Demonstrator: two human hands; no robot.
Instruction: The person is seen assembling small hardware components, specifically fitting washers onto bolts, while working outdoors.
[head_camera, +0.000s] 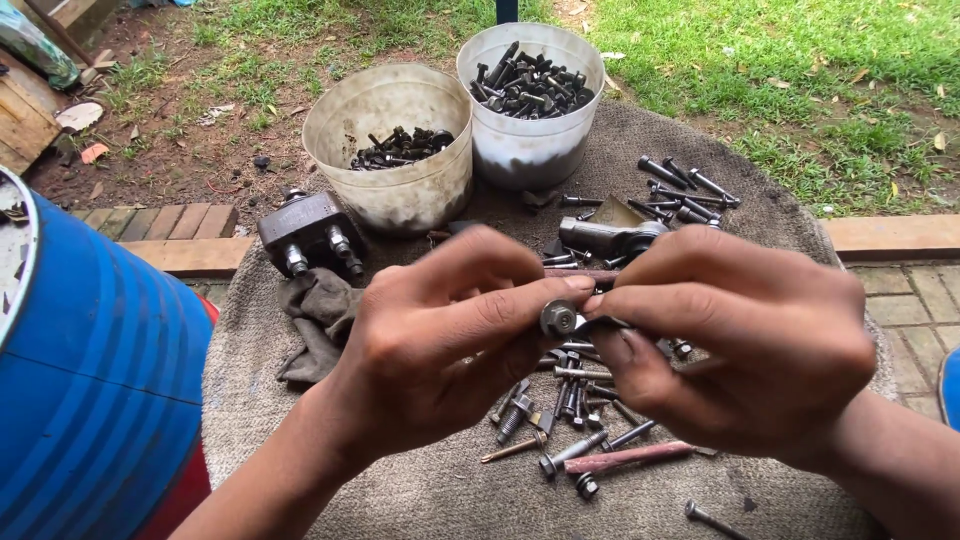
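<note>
My left hand (440, 330) and my right hand (740, 340) meet in the middle of the head view over a grey mat (440, 490). Together they pinch a small flanged nut (558, 318) on a dark bolt; the left thumb and forefinger hold the nut, the right fingers grip the dark part beside it. Below the hands lie several loose bolts (570, 400) and a reddish rod (630, 458) on the mat.
Two white plastic buckets holding dark bolts, one (392, 145) and the other (530, 100), stand at the back. A grey metal block (310, 232) and a rag (315, 315) lie left. More bolts (685, 195) lie back right. A blue drum (90, 370) stands at left; grass lies beyond.
</note>
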